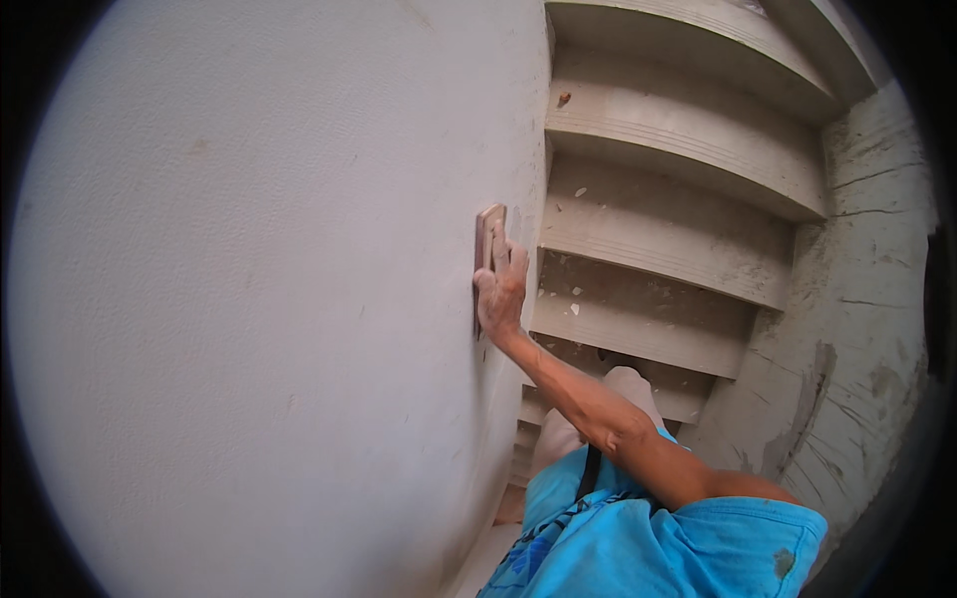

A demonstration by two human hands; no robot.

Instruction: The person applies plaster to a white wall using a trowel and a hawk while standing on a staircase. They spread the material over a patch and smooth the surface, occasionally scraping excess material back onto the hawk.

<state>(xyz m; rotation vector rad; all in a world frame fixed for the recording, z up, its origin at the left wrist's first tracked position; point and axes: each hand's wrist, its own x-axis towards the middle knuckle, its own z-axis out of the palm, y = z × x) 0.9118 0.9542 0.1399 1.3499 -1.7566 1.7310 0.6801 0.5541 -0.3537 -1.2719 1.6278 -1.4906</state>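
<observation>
My right hand (501,294), coated in pale dust, grips a long flat sanding block (485,231). The block stands lengthwise with its face against the off-white wall (299,249), close to the stair side. Fingers stretch along its back, and the thumb lies at the wall-side edge. My right arm reaches across my body from a bright blue sleeve. My left hand does not show.
Dusty concrete stairs (678,199) run along the wall's right, with pale flakes and a small brown scrap (564,99) on the treads. A stained, scratched low wall (847,329) borders their far right. My legs (630,384) are on the steps.
</observation>
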